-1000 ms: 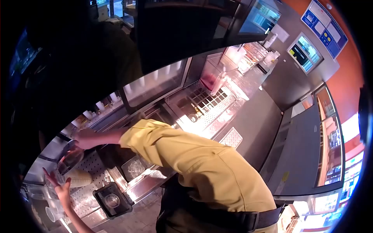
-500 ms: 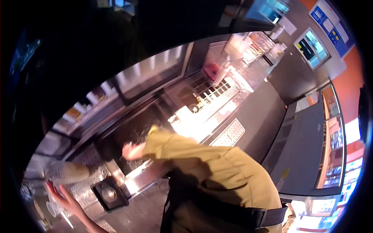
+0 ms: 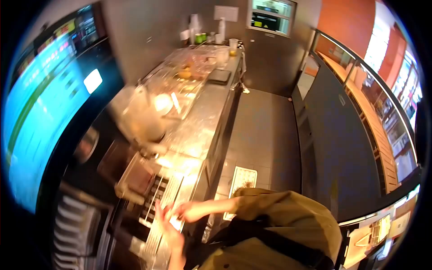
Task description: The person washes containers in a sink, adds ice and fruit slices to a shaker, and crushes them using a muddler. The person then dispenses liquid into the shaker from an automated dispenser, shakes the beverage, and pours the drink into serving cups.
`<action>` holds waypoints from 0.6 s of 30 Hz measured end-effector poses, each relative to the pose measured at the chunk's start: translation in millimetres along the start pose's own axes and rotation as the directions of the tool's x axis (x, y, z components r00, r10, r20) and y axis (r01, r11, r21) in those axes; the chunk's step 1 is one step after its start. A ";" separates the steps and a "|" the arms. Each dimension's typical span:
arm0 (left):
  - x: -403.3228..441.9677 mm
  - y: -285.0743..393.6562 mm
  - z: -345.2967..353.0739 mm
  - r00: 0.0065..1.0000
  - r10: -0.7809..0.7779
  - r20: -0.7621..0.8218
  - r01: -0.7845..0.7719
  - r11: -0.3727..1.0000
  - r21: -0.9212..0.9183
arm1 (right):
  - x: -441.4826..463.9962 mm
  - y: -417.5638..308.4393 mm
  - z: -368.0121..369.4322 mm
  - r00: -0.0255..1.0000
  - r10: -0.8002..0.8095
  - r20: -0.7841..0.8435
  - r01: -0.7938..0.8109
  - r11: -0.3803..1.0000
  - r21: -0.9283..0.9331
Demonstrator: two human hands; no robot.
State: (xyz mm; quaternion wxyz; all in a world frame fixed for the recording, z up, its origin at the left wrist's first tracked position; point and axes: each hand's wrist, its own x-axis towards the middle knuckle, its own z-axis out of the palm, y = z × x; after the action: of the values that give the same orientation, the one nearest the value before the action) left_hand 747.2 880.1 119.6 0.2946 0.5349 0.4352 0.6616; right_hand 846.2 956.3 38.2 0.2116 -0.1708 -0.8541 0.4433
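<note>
My left hand (image 3: 168,228) is low in the view, its fingers stretched up and apart, with nothing visible in it. Right beside it, my right hand (image 3: 190,211) reaches in from the yellow-brown sleeve (image 3: 288,211), its fingertips close to the left palm. Blur hides the right fingers and whether anything is between them. Both hands are over the front edge of the steel counter, next to a slotted metal grate (image 3: 155,200). Beyond the grate is a brownish clear container (image 3: 137,175).
A steel counter (image 3: 198,121) runs away from me with clear bins (image 3: 189,65), a dark tray (image 3: 219,76) and cups. A lit screen (image 3: 40,117) is at the left. On the floor lies a pale perforated mat (image 3: 245,176), with a dark partition (image 3: 335,121) to the right.
The view has swung right along the counter. My right hand has moved from the sink area to beside my left hand. The earlier pitcher-like vessel and black scale-like device are out of view.
</note>
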 end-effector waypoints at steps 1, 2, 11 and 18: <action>27.6 -17.9 43.5 0.985 0.016 0.171 -0.018 1.000 0.015 | -36.0 11.4 -59.3 0.964 0.232 -0.131 -0.247 0.963 -0.112; 54.8 -36.7 87.1 0.941 0.031 0.338 -0.041 0.999 0.024 | -69.0 21.4 -113.2 0.875 0.418 -0.244 -0.461 0.873 -0.158; 234.8 -170.1 352.7 0.737 -0.289 0.611 0.302 0.950 0.086 | -203.0 276.6 -414.0 0.705 0.657 -0.269 -0.552 0.746 0.373; 435.7 -297.3 578.1 0.920 -0.310 0.239 0.348 0.927 -0.137 | -214.8 433.0 -695.5 0.431 0.509 -0.745 -0.593 0.782 0.191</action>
State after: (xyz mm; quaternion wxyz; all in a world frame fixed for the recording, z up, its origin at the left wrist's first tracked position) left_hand 1171.3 1536.6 79.8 0.4931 0.4932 0.4247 0.5772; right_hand 1431.0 1567.3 -6.3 0.3855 -0.6205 -0.5984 0.3290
